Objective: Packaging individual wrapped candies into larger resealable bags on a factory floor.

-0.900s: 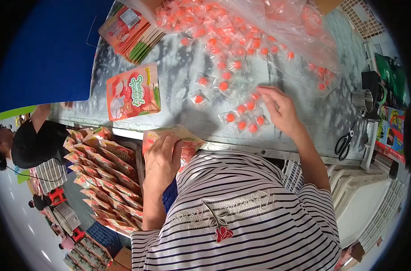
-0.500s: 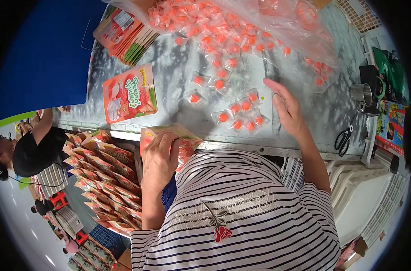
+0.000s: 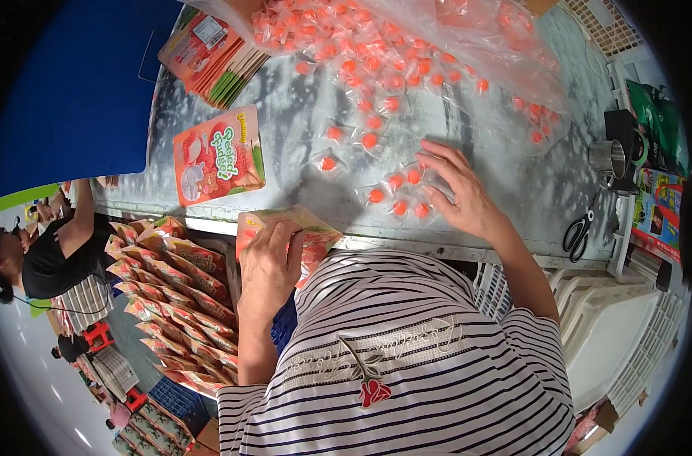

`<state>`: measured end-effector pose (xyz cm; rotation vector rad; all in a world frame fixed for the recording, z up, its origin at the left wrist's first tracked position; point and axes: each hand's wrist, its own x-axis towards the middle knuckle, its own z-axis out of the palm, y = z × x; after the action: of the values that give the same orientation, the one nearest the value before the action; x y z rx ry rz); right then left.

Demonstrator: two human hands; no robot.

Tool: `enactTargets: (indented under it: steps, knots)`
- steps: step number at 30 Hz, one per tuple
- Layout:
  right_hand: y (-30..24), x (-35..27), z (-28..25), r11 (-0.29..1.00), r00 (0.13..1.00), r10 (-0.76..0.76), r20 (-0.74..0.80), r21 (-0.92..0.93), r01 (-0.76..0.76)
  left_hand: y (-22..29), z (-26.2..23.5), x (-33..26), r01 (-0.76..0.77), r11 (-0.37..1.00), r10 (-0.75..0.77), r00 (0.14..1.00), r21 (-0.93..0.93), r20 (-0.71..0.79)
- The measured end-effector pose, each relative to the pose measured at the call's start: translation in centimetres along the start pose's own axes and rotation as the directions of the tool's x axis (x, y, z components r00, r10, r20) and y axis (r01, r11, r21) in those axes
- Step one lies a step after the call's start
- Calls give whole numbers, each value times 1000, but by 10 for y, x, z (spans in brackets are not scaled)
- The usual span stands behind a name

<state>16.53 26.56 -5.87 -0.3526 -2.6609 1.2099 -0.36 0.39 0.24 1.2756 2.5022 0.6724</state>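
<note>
Presently, the table (image 3: 539,201) bore a wrapped-candy pile (image 3: 368,57) toward its far edge; a pouch (image 3: 313,245) at its near edge was gripped by the left hand (image 3: 267,262), fingers closed; the right hand (image 3: 465,195), thumb and fingers apart, reached a candy group (image 3: 400,207) near that edge, contact indeterminable

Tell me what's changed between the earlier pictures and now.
The bare right hand drew off to the right, then swung back left over the small group of clear-wrapped round orange sweets, now hiding part of it; no grip shows. The bare left hand stayed on the red printed pouch, and the visible sweets kept their places.
</note>
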Motion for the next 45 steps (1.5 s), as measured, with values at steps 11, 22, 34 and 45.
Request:
enactTargets:
  steps: [11, 22, 34, 45]
  knots:
    - [24, 11, 5, 987, 999, -53, 5, -151, 53, -3, 2, -3, 17, 1000, -17, 1000, -1, -4]
    - [0, 15, 5, 987, 992, -98, 76, -116, 107, -2, 3, -1, 3, 1000, -3, 1000, -8, -3]
    - [-6, -25, 4, 997, 986, -1, -165, -78, -12, -3, 3, 1, 0, 1000, 0, 1000, -4, 6]
    - [40, 24, -11, 964, 924, -91, -372, -266, -11, 0, 4, -4, 2, 1000, -2, 1000, -16, -2]
